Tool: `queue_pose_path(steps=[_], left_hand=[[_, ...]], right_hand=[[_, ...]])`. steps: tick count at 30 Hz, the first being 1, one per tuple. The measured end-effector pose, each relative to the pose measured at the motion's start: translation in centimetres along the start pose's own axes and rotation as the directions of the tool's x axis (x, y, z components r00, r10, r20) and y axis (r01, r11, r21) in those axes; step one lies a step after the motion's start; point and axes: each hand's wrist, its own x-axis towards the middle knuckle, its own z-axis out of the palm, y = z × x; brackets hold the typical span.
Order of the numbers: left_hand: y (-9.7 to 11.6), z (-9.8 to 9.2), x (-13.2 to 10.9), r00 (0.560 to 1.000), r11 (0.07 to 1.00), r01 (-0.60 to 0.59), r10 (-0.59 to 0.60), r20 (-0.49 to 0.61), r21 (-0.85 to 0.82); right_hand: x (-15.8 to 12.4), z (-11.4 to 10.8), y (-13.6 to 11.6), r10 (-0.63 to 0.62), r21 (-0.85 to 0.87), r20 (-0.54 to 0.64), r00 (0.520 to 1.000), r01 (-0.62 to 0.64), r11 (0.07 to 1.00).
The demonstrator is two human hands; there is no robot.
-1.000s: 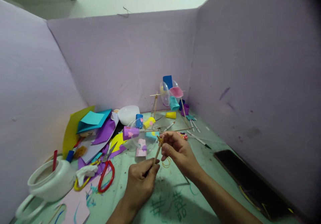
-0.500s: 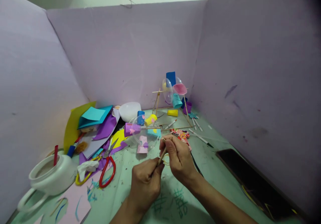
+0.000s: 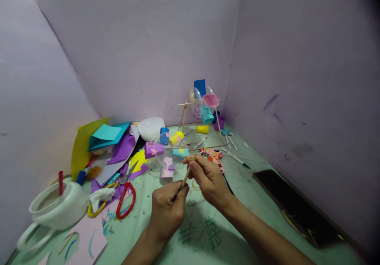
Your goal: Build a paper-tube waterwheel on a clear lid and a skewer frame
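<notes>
My left hand (image 3: pixel 168 204) is closed in a fist around the lower part of some thin wooden sticks (image 3: pixel 186 177), which tilt up to the right. At their upper end, my right hand (image 3: pixel 211 181) pinches a tan rubber band (image 3: pixel 190 159) between thumb and fingers. How the band wraps the sticks is partly hidden by the fingers. Just beyond my hands lies a wheel of clear plastic discs (image 3: pixel 157 158) with coloured paper cups around it. A loose rubber band (image 3: pixel 196 184) rests on the table beneath my right hand.
A stick frame (image 3: pixel 219 124) carries a second cup wheel at the back. Red-handled scissors (image 3: pixel 126 201), paper sheets (image 3: pixel 102 136) and a white pot (image 3: pixel 61 209) lie left. A dark phone (image 3: pixel 292 205) and markers (image 3: pixel 236 158) are right. Pale panels (image 3: pixel 142 59) enclose three sides.
My right fingers have shifted up and left at the sticks' upper end, and the band now shows there. The left hand still grips the sticks. The whole view has tipped slightly downward.
</notes>
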Motion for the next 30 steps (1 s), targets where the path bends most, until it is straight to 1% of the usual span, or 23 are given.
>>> queue_pose_path(steps=[3,6,9,12,14,16,19,22,25,27,29,30], left_hand=[[-0.1,-0.2,0.3,1.000,1.000,-0.004,0.004,-0.009,0.011],[-0.1,-0.1,0.5,1.000,1.000,-0.010,0.010,-0.019,0.022],[-0.2,0.2,0.4,1.000,1.000,-0.015,0.016,-0.027,0.027],[-0.2,0.3,0.2,0.999,0.999,-0.027,0.028,-0.036,0.031],[-0.2,0.4,0.1,0.999,0.999,-0.029,0.030,-0.035,0.032],[-0.1,0.4,0.1,0.999,0.999,-0.025,0.026,-0.034,0.031],[-0.1,0.3,0.0,0.999,1.000,-0.012,0.013,-0.031,0.028],[0.0,0.3,0.0,1.000,1.000,0.003,-0.002,-0.024,0.024],[0.0,0.3,0.1,1.000,1.000,0.012,-0.012,-0.018,0.019],[0.0,0.3,0.2,1.000,1.000,0.017,-0.016,-0.020,0.020],[0.0,0.3,0.3,1.000,1.000,0.017,-0.017,-0.024,0.024],[0.0,0.3,0.3,1.000,1.000,0.016,-0.015,-0.025,0.026]], right_hand=[[0.5,0.2,-0.2,0.057,0.165,-0.013,0.998,-0.054,0.985],[0.9,0.2,-0.3,0.058,0.213,-0.049,0.997,-0.046,0.976],[0.8,0.1,-0.3,0.023,0.119,-0.063,0.998,-0.016,0.993],[0.4,-0.1,-0.4,-0.084,-0.047,-0.049,0.995,0.081,0.996],[0.2,-0.1,-0.2,-0.137,-0.108,-0.032,0.990,0.133,0.985],[0.0,-0.2,-0.1,-0.146,-0.132,-0.020,0.989,0.142,0.981],[-0.2,-0.3,0.2,-0.114,-0.148,-0.015,0.993,0.111,0.983],[-0.2,-0.8,0.3,-0.063,-0.097,0.023,0.998,0.065,0.993],[0.0,-1.3,0.4,-0.058,-0.016,0.077,0.995,0.059,0.998],[0.2,-1.3,0.4,-0.044,0.086,0.036,0.998,0.040,0.995],[0.5,-1.2,0.1,-0.006,0.177,-0.052,0.999,0.015,0.984],[0.6,-1.1,-0.1,0.008,0.190,-0.095,0.995,0.010,0.982]])
